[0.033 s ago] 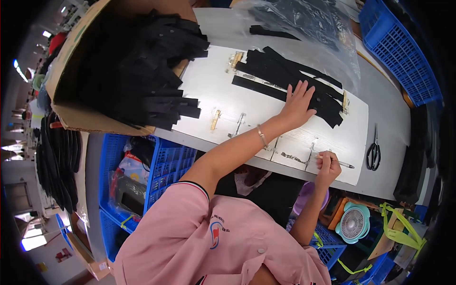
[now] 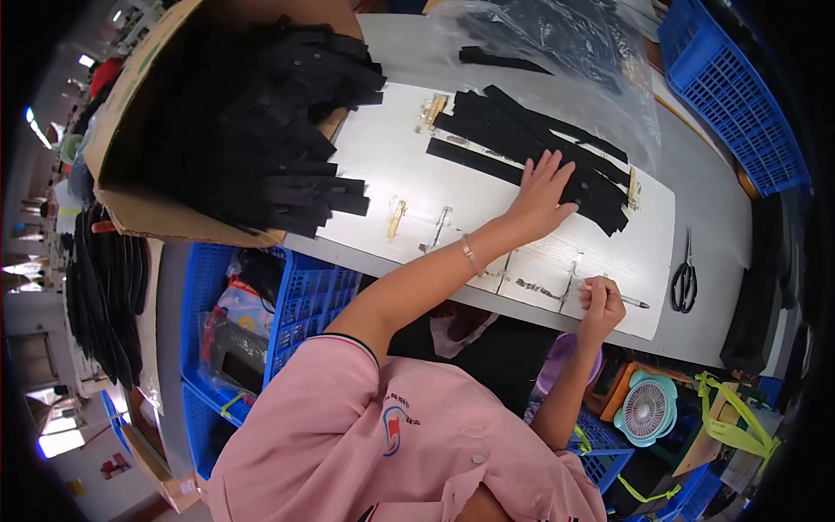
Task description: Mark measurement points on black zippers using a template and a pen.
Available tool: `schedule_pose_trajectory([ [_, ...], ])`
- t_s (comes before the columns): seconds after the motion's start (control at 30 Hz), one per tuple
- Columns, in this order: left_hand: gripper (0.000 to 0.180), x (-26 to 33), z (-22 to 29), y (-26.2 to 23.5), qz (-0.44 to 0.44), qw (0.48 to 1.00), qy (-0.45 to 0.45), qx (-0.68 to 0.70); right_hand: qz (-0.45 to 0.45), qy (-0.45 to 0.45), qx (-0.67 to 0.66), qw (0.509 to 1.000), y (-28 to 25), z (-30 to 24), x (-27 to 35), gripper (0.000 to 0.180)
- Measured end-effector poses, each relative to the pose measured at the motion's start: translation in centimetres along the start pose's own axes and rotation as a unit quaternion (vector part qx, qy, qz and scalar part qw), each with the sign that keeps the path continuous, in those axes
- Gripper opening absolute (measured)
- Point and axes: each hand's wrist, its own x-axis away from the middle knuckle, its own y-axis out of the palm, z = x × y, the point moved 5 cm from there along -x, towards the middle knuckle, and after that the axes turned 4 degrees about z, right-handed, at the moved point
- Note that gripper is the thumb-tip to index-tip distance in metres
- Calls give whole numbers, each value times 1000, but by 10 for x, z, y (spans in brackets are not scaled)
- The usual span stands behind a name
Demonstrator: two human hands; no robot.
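Flat on a pile of black fabric strips (image 2: 496, 122) lies my left hand (image 2: 546, 196), its fingers stretched out over one strip's edge. A single black strip (image 2: 474, 160) lies just nearer to me and runs to the same hand. By the near edge of the white board (image 2: 374, 165), my right hand (image 2: 602, 300) is closed around a pen (image 2: 637, 302), whose end points right. Board markings and small yellowish guide pieces (image 2: 396, 219) show beside the strips. To the right of the board rest black-handled scissors (image 2: 684, 283).
A cardboard box (image 2: 143, 213) heaped with black strips (image 2: 252, 130) stands at left on the grey table (image 2: 718, 209). Clear plastic sheeting (image 2: 600, 61) covers the back. A blue basket (image 2: 739, 96) stands far right; blue crates (image 2: 313, 287) and a turquoise fan (image 2: 645, 407) sit below table level.
My left hand and wrist have shifted very slightly to the left over the strips. The right hand with the pen has stayed in place.
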Motion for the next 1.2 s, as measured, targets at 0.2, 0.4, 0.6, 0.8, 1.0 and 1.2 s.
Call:
schedule_pose_trajectory([
  [0.2, 58, 107, -13, -146, 180, 963, -58, -192, -14, -3, -4, 1000, 0, 10, -2, 19],
  [0.4, 75, 195, -30, -270, 398, 838, -188, -323, -17, -24, -7, 1000, 17, -19, -2, 21],
  [0.6, 98, 224, -69, -287, 562, 764, -278, -154, -196, -15, 11, 980, 145, -61, 17, 25],
  [0.8, 97, 203, -78, -315, 630, 709, -213, 235, -363, -188, 96, 908, 322, -121, 40, 40],
  [1.0, 66, 203, -80, -317, 630, 683, -214, 300, -383, -152, 81, 907, 443, -128, 44, 54],
  [1.2, 43, 209, -97, -302, 620, 659, -235, 356, -237, -309, 91, 916, 453, -136, 108, 52],
])
